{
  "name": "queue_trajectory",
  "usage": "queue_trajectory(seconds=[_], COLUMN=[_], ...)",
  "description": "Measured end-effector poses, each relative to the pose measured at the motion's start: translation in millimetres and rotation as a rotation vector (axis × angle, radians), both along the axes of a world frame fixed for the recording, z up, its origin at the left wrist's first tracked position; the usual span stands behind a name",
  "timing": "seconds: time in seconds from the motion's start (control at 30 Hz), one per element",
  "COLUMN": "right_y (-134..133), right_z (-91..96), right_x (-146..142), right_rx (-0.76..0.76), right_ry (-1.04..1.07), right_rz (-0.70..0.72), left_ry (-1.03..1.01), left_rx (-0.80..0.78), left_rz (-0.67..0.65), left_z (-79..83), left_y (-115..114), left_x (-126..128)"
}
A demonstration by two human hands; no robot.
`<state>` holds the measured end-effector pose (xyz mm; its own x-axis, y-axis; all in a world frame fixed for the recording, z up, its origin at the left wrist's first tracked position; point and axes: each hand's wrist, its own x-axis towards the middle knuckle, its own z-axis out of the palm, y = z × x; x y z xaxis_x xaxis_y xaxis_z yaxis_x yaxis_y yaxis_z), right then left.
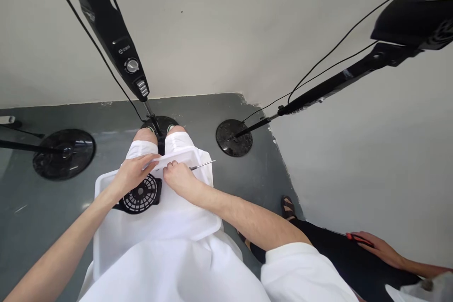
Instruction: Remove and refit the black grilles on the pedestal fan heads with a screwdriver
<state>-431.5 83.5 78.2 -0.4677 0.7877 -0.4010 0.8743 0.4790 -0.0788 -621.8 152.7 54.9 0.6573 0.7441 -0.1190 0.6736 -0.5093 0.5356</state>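
A white plastic tray (99, 226) rests on my lap. In it sits a black fan part with a round slotted grille (140, 194), near the tray's left side. My left hand (137, 170) is over the grille's far edge, fingers stretched out and thumb apart; whether it touches the grille I cannot tell. My right hand (180, 180) is closed around a screwdriver (202, 165), whose metal shaft points to the right past the tray's rim. Its handle is mostly hidden in my fingers, which are low in the tray's far part.
A black stand fan's pole and control panel (123, 52) rise just ahead, its base between my feet. Another fan (318, 96) leans at right on a round base (234, 138). A third base (64, 154) stands left. Beside me at right, a person's hand (380, 247) holds a red-and-black tool.
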Motion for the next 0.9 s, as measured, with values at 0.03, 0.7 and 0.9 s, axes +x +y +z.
queue_trajectory(seconds=[0.03, 0.7, 0.9], right_y=[-2, -37, -47], right_z=[-0.5, 24.5, 27.2], right_x=[-1, 7, 7], right_rx=[-0.002, 0.332, 0.447], right_ry=[0.012, 0.38, 0.522], right_rz=[0.008, -0.025, -0.044], left_ry=[0.0, -0.398, 0.025], left_rx=[0.005, 0.232, 0.155], left_rz=[0.001, -0.219, -0.387], left_z=[-1.5, 23.2, -2.1], left_y=[0, -23, -62], left_x=[-1, -18, -42])
